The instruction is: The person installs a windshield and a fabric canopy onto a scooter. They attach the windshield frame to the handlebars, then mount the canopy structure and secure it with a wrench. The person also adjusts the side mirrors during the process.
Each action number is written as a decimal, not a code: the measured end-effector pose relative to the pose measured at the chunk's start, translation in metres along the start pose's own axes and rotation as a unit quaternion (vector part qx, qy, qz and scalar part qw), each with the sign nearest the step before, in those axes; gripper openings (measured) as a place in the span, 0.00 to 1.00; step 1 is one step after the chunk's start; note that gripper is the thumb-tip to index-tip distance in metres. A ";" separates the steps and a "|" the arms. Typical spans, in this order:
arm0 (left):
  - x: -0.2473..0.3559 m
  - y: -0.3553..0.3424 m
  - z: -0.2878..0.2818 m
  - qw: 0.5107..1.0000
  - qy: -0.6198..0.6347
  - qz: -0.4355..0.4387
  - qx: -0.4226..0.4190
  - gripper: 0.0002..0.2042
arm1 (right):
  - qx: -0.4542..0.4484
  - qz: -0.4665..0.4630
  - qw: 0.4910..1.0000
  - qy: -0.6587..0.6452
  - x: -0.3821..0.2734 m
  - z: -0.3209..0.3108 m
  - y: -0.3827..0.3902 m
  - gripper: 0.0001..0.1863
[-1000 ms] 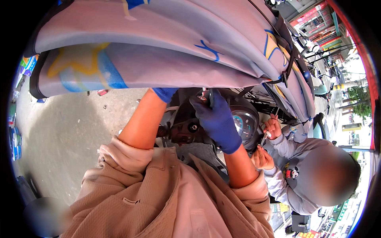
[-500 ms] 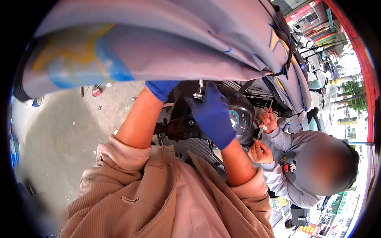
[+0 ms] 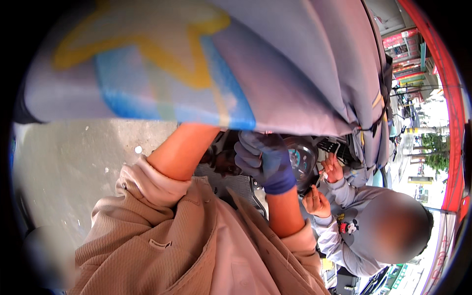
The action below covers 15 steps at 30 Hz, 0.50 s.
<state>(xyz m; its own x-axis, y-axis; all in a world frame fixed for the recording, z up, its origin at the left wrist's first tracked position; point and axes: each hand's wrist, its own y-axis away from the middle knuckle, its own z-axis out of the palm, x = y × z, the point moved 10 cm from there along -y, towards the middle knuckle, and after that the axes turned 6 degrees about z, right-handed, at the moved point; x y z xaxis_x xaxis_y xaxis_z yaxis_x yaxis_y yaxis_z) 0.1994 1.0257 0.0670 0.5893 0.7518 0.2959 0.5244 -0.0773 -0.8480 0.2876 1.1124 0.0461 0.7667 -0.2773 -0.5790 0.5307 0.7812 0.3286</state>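
Observation:
My right hand (image 3: 265,162), in a blue work glove, is at the front of a scooter, beside its round dashboard gauge (image 3: 298,160). Its fingers are curled in and slightly smeared by motion; whatever they grip is hidden. A large grey padded cover (image 3: 295,93) with a yellow star and blue patches hangs over the scooter's front. Beneath its lower edge goes my left forearm (image 3: 184,150), and the cover hides that hand completely. Below my hands lies the grey ribbed footboard (image 3: 231,186).
At the right another person in a grey sweatshirt (image 3: 351,223) holds a small thin item between both hands (image 3: 317,202), close to the gauge. Concrete floor (image 3: 93,162) stretches off to the left. A red-edged canopy (image 3: 450,123) and a street are beyond.
The cover now reaches lower in view and hides my left glove, whose cuff showed before. My right hand has shifted slightly lower, its fingers more curled. The other person's hands stay near the gauge.

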 end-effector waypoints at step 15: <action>-0.013 -0.007 0.000 1.000 0.004 0.005 0.002 0.21 | 0.029 -0.041 0.998 0.041 -0.018 0.006 0.001 0.13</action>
<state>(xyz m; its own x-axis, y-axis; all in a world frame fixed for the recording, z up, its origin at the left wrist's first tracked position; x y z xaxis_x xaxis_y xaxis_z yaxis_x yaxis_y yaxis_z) 0.1879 1.0163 0.0694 0.5993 0.7461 0.2900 0.5150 -0.0820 -0.8533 0.2764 1.1145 0.0611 0.6894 -0.2903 -0.6637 0.6122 0.7232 0.3196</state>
